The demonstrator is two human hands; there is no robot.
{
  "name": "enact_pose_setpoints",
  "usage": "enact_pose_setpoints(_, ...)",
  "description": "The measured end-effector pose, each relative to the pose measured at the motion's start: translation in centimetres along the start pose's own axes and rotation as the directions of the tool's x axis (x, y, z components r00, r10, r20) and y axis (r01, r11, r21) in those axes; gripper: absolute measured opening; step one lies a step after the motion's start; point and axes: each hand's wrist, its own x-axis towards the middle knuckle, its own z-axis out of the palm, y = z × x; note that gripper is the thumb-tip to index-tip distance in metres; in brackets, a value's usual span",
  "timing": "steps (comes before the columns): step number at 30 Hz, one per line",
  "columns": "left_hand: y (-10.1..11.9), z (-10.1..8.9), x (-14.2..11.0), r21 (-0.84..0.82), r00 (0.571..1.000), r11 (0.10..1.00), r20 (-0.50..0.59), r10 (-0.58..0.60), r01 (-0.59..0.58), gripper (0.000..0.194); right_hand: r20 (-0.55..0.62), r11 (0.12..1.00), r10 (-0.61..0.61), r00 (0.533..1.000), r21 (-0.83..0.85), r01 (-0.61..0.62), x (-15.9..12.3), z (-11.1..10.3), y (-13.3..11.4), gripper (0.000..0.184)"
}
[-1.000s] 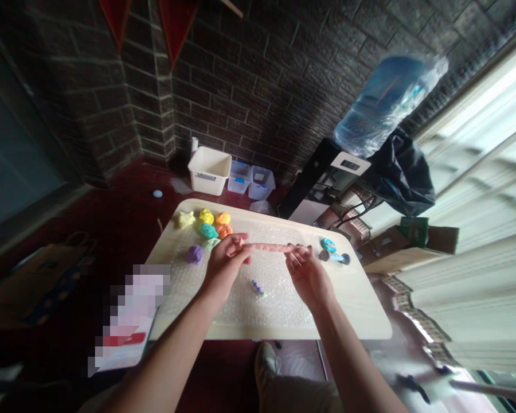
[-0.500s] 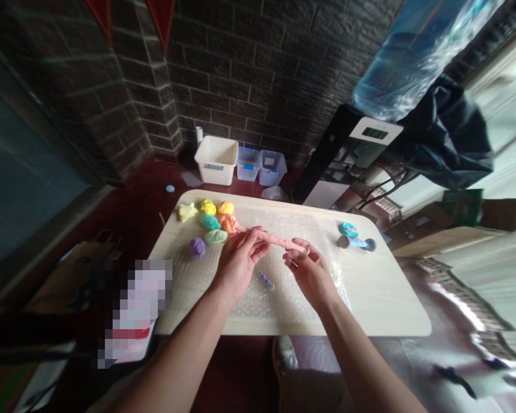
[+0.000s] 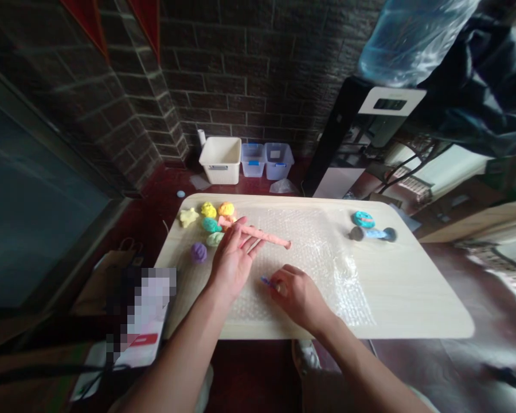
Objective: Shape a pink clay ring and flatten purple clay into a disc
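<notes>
My left hand (image 3: 231, 264) is closed round a long, thin roll of peach-coloured modelling clay (image 3: 266, 236), held slantwise above the bubble wrap (image 3: 301, 223). At the wrap's middle, my right hand (image 3: 298, 292) has its fingers pinched on a small purple-blue twisted clay strip (image 3: 265, 280); the strip's other end is hidden by the fingers. Left of the roll are clay lumps: purple (image 3: 199, 252), pale green (image 3: 215, 238), teal (image 3: 210, 225), bright yellow (image 3: 208, 210), orange-yellow (image 3: 226, 209) and pale yellow (image 3: 188, 217). An orange lump (image 3: 227, 220) is partly covered by the roll.
On the right of the wooden table (image 3: 413, 287) lie a teal clay disc (image 3: 363, 218) with a pink stripe and a blue bar with grey ends (image 3: 374, 234). Behind, a cream basket (image 3: 221, 172) and two clear bins (image 3: 253, 163) stand on the floor near a water dispenser (image 3: 344, 143).
My right hand has left the peach roll's right end and come down onto the small purple strip. My left hand still holds the roll. The camera view has shifted slightly.
</notes>
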Motion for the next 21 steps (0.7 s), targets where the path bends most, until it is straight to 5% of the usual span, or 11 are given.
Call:
enact_pose_setpoints(3, 0.1, -0.4, -0.1, 0.047, 1.0, 0.999, -0.002, 0.004, -0.004, 0.037, -0.046, 0.992, -0.076, 0.996, 0.098, 0.08, 0.2, -1.5, -1.1, 0.014)
enact_pose_setpoints(8, -1.2, -0.1, -1.5, 0.14, 0.996, 0.99, 0.076, -0.042, 0.031, 0.048, -0.374, 0.988, -0.036, 0.927, 0.125, 0.089, 0.7, -3.7, -1.9, 0.012)
enact_pose_setpoints(21, -2.7, 1.2, -3.4, 0.177, 0.983, 0.98, 0.141, -0.115, 0.089, 0.046, -0.36, 0.973, 0.001, 0.933, 0.214, 0.082, 0.7, -3.3, -1.8, 0.021)
